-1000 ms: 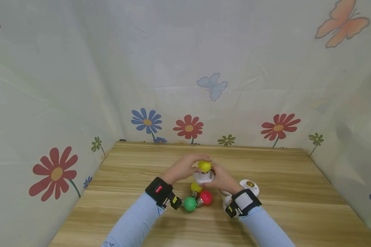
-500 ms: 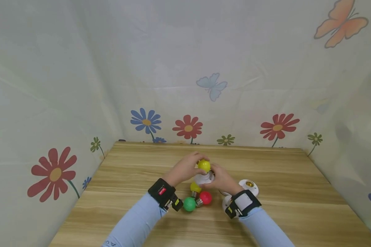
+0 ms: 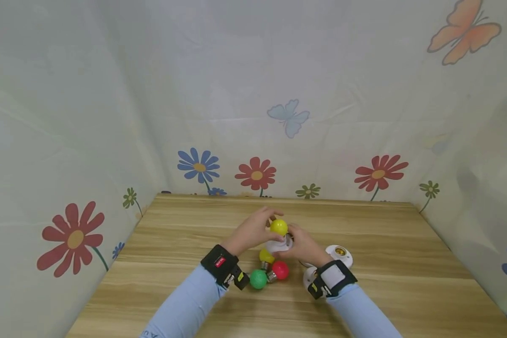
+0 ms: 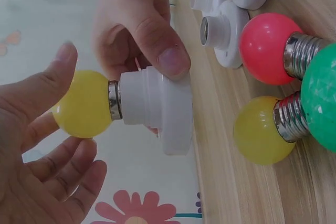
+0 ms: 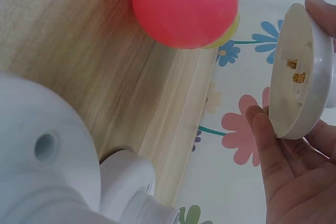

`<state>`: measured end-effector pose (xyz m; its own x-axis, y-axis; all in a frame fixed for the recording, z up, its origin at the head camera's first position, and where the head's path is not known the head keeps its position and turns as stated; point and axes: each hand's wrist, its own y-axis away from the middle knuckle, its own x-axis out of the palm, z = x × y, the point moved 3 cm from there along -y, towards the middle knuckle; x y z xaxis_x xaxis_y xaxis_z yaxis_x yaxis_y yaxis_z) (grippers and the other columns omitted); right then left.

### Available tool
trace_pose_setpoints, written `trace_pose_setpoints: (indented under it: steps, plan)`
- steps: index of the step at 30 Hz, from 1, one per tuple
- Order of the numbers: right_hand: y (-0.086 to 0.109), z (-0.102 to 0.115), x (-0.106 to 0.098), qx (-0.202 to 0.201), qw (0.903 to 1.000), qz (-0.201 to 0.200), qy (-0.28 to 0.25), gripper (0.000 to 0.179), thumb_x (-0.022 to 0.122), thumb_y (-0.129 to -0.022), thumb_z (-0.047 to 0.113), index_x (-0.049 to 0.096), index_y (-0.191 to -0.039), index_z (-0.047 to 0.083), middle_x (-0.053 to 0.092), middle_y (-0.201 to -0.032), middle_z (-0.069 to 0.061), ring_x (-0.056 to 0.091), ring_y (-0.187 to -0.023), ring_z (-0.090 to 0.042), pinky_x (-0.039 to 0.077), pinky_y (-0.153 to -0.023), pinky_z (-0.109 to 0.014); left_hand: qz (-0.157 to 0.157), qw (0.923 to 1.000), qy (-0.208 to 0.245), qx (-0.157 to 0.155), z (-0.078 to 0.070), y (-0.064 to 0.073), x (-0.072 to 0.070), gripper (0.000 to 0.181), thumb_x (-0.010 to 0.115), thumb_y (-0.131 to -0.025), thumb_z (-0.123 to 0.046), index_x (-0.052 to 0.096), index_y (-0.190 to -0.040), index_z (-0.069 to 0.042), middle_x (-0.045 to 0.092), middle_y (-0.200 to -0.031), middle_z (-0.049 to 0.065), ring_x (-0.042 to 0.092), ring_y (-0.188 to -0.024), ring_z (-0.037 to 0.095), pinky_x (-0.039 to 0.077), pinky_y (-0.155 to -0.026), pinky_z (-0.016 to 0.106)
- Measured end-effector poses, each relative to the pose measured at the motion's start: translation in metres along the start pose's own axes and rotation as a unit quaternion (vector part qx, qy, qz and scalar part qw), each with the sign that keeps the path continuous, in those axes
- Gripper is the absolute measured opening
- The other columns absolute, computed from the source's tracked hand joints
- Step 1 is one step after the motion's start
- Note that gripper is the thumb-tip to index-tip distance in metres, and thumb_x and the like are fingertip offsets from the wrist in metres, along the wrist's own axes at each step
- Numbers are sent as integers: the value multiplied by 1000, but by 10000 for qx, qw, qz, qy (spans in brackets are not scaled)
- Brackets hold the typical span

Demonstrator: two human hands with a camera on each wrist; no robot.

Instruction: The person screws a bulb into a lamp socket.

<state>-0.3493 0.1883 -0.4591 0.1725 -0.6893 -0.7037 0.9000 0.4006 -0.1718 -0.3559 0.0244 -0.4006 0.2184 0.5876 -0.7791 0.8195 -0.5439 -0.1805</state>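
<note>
A yellow light bulb (image 3: pixel 279 227) sits with its metal screw base partly inside a white lamp holder (image 4: pixel 176 116), raised over the table. My right hand (image 3: pixel 303 246) grips this lamp holder by its round base, thumb on one side and fingers on the other. Loosely spread around the bulb's globe is my left hand (image 3: pixel 250 232), thumb beside the globe and fingertips just off it. Brass terminals show inside the holder's hollow back (image 5: pixel 291 82) in the right wrist view. Below the hands lie another yellow bulb (image 4: pixel 262 132), a red bulb (image 4: pixel 270 48) and a green bulb (image 4: pixel 323 98).
More white lamp holders (image 3: pixel 339 256) stand on the wooden table (image 3: pixel 405 291) by my right wrist, partly hidden under it. A pale curtain (image 3: pixel 219 70) printed with flowers and butterflies hangs behind and at the sides.
The left fingers have loosened and lifted off the top of the yellow bulb, showing more of its globe. The right hand and lamp holder stay nearly in place.
</note>
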Motion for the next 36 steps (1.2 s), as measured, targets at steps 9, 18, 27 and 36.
trace_pose_setpoints:
  steps: [9, 18, 27, 36]
  plan:
    - [1, -1, 0, 19, 9999, -59, -110, 65, 85, -70, 35, 58, -124, 11, 60, -113, -4, 58, -99, -19, 51, -90, -42, 313, 9981, -146, 508, 4, 0, -7, 65, 77, -83, -15, 50, -141, -18, 48, -146, 3, 50, -128, 23, 46, -104, 36]
    - [1, 1, 0, 41, 10000, 21, -53, 75, 85, -71, 34, 52, -133, 8, 60, -122, -6, 59, -105, -21, 49, -96, -47, 580, 9934, -544, 830, -1, 1, -5, 54, 67, -88, 2, 58, -134, -24, 51, -145, -4, 44, -136, 16, 40, -109, 33]
    - [2, 1, -1, -22, 10000, 57, -60, 72, 85, -72, 36, 54, -131, 10, 60, -119, -4, 58, -103, -19, 50, -94, -43, 444, 9942, -745, 641, -5, -1, -1, 45, 69, -89, -7, 59, -131, -19, 58, -134, -2, 52, -126, 16, 45, -104, 31]
    - [0, -1, -1, -48, 9999, 91, -50, 63, 84, -72, 36, 57, -124, 12, 59, -111, -2, 57, -95, -16, 51, -85, -32, 71, 9969, -748, 214, -8, -2, 1, 43, 74, -85, -28, 61, -124, -17, 59, -124, 1, 57, -106, 15, 51, -92, 24]
